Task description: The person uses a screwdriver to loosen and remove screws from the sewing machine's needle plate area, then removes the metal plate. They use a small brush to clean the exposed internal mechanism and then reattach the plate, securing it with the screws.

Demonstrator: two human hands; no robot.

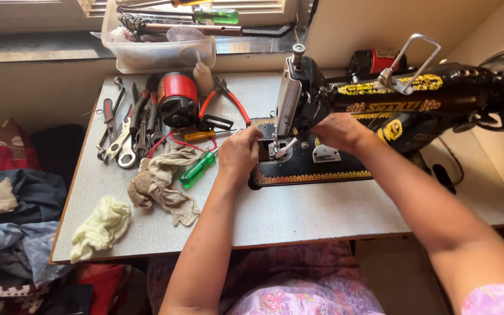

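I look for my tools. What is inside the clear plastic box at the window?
The clear plastic box holds long tools, among them a green-handled screwdriver, sticking out over the rim. What lies at the bottom cannot be told.

Grey speckled table (298, 213) carried black sewing machine (380, 111), wrench and plier pile (125, 131), red-black motor (177, 100), green-handled screwdriver (197, 169), dirty rag (161, 184), pale yellow cloth (100, 226), clear plastic tub (157, 53).

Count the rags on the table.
2. A pale yellow rag lies near the table's front left corner. A dirty beige rag lies just right of it, beside the left hand, under a green screwdriver. None seems hidden.
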